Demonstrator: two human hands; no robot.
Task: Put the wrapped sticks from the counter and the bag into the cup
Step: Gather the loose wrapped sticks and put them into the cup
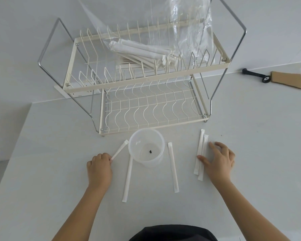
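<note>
A clear plastic cup (146, 146) stands on the counter in front of the rack, with only a small dark speck in it. My left hand (99, 168) pinches the near end of a wrapped stick (119, 150) lying left of the cup. Two other wrapped sticks lie flat: one (127, 180) below the cup's left side, one (173, 166) to its right. My right hand (219, 160) rests with fingers spread on a pair of wrapped sticks (201, 153) further right. A clear bag (186, 32) holding several wrapped sticks (139, 51) lies on the rack's top tier.
A two-tier cream wire dish rack (170, 110) stands behind the cup. At the far right lie a black tool (255, 75) and a piece of brown cardboard (287, 80). The counter's left edge runs diagonally at the left.
</note>
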